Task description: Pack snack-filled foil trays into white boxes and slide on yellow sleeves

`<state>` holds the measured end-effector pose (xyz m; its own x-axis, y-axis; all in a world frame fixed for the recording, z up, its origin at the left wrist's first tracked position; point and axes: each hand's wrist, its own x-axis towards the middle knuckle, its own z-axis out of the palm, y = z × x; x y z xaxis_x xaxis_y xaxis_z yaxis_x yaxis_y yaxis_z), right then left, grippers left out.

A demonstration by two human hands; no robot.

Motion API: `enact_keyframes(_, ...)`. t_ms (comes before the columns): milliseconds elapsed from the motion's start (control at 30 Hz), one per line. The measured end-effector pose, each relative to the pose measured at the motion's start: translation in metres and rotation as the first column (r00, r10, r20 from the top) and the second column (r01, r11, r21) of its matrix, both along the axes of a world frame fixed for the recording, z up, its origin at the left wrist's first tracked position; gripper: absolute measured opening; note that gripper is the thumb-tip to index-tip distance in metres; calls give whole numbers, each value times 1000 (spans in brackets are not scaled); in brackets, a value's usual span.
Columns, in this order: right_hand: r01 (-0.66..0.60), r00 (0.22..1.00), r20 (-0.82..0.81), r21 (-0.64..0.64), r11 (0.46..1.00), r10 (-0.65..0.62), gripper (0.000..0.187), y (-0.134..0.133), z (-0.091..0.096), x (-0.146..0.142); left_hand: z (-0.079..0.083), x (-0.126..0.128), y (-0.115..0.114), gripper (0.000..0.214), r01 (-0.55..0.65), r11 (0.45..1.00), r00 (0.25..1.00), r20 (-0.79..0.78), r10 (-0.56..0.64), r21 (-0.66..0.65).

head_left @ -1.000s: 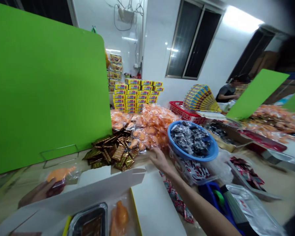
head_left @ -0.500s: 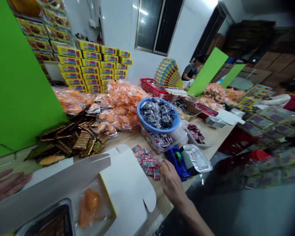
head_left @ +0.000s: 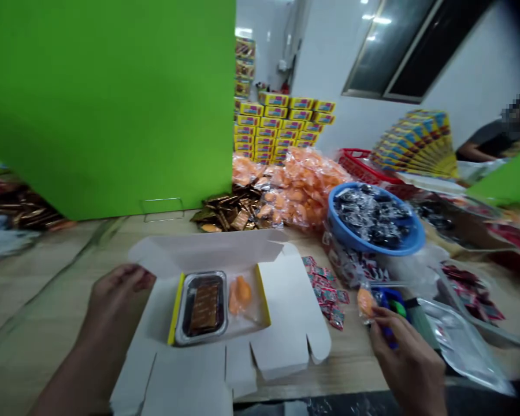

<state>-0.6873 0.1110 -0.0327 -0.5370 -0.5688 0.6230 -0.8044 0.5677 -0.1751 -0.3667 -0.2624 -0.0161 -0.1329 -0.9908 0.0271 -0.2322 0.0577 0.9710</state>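
An unfolded white cardboard box (head_left: pixel 286 300) with yellow inner edges lies on the table in front of me. Inside it are a foil tray (head_left: pixel 222 335) with a brown wrapped packet (head_left: pixel 205 306) on it, and a clear bag with an orange piece (head_left: pixel 241 292). My left hand (head_left: pixel 117 292) is at the box's left flap, fingers bent together against its edge. To the right of the box, my right hand (head_left: pixel 405 352) pinches a small orange piece in a clear wrapper (head_left: pixel 366 301), above the table near a blue tape dispenser (head_left: pixel 387 300).
Small red sachets (head_left: pixel 327 292) lie right of the box. Beyond them stands a blue basin (head_left: pixel 375 248) of black wrapped items. Brown packets (head_left: pixel 225 211) and orange bagged pieces (head_left: pixel 305 185) are heaped behind the box. A green panel (head_left: pixel 112 115) rises at back left. Foil trays (head_left: pixel 463 341) sit at right.
My view has turned left and the whole box shows. My right hand has lifted away from the sachets with the orange piece. My left hand, flat before, is now bent at the box flap.
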Motion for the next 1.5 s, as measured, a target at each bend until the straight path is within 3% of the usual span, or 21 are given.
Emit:
enact_keyframes(100, -322, 946, -4, -96, 942, 323, 6, -38, 30, 43, -14, 12, 18, 37, 109, 989, 993, -55, -104, 101)
enact_keyframes(233, -699, 710, 47, -77, 711, 703, 19, -117, 34, 102, -28, 4, 45, 39, 208, 966, 978, -8, -209, 151)
enact_keyframes(333, -774, 633, 66, 80, 628, 771, 21, -172, 19, 132, -32, -2, 60, 31, 258, 961, 966, -20, -258, 103)
enact_keyframes(400, -756, 646, 131, 248, 606, 752, 19, -198, 9, 142, -33, -3, 65, 27, 273, 959, 962, -39, -271, 75)
enact_keyframes(500, -701, 691, 230, 444, 558, 685, 15, -216, 4, 146, -34, -3, 69, 23, 281, 958, 959, -50, -278, 60)
enact_keyframes(733, -615, 746, 193, 567, 548, 637, 20, -211, 15, 140, -39, -2, 70, 24, 288, 956, 957, -22, -288, 51)
enact_keyframes(833, -628, 728, 172, 554, 547, 663, 17, -212, 17, 145, -41, -4, 72, 23, 208, 971, 971, 146, -191, -115)
enact_keyframes(933, -640, 716, 168, 545, 542, 678, 16, -214, 19, 148, -40, -4, 76, 10, 218, 873, 924, 380, -41, -437)
enact_keyframes(1033, -625, 738, 174, 541, 563, 652, 16, -212, 21, 147, -36, -4, 83, 13, 279, 746, 840, 530, 116, -605)
enact_keyframes(1133, -627, 737, 186, 545, 556, 650, 16, -209, 21, 145, -33, -6, 90, 25, 345, 705, 777, 610, 155, -619)
enact_keyframes(1233, -634, 730, 190, 547, 546, 657, 16, -208, 21, 144, -36, -8, 91, 23, 381, 731, 746, 655, 119, -566)
enact_keyframes(1367, -635, 734, 164, 509, 581, 659, 17, -207, 20, 146, -45, -12, 85, 20, 328, 761, 806, 586, 84, -559)
enact_keyframes(1500, -643, 724, 151, 503, 578, 673, 15, -207, 17, 147, -49, -16, 80, 19, 328, 721, 828, 553, 92, -610)
